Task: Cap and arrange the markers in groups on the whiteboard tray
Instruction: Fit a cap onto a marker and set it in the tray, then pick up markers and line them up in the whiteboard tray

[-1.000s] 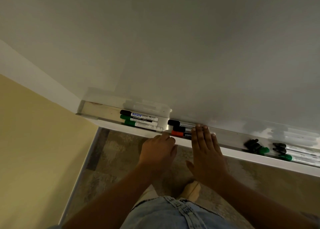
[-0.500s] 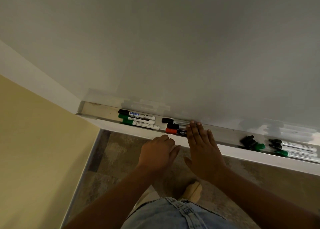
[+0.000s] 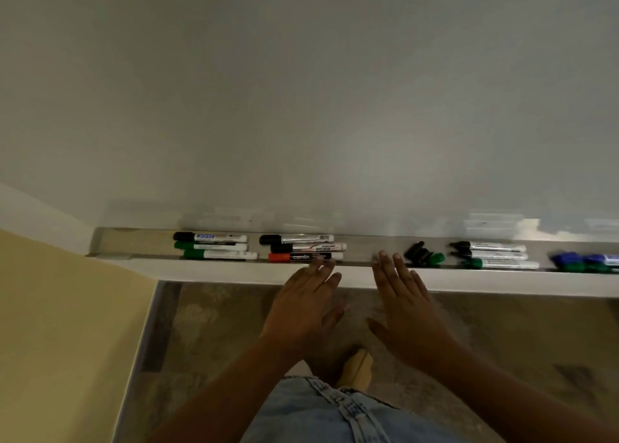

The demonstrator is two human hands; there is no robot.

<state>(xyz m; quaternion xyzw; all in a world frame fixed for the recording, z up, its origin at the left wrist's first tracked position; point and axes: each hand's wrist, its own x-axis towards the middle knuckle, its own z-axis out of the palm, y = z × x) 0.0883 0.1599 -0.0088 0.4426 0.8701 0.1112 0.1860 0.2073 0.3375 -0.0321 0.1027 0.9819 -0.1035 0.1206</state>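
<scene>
On the whiteboard tray, toward its left end, two groups of capped markers lie flat. The left group is one black and two green. Just to its right is the middle group, two black and one red-capped marker nearest the tray's front lip.

A second ago your right hand lay flat over the far ends of that middle group. It has since slid right along the tray, and all three markers now show full length. Your left hand, curled at the lip before, has opened. Its straight fingertips touch the right end of the red-capped marker.

Your right hand is open too, with its fingers straight. Its fingertips sit over the bare stretch of tray between the middle group and the loose caps. Whether they press on the tray cannot be told.

That suggests the middle group is settled and your attention is moving right. Past the caps lie three markers that look uncapped, two with dark tips and one green. At the tray's right edge of view is a blurred blue and green cluster. Capping those three looks like the next job, and your right hand is already near the caps.
</scene>
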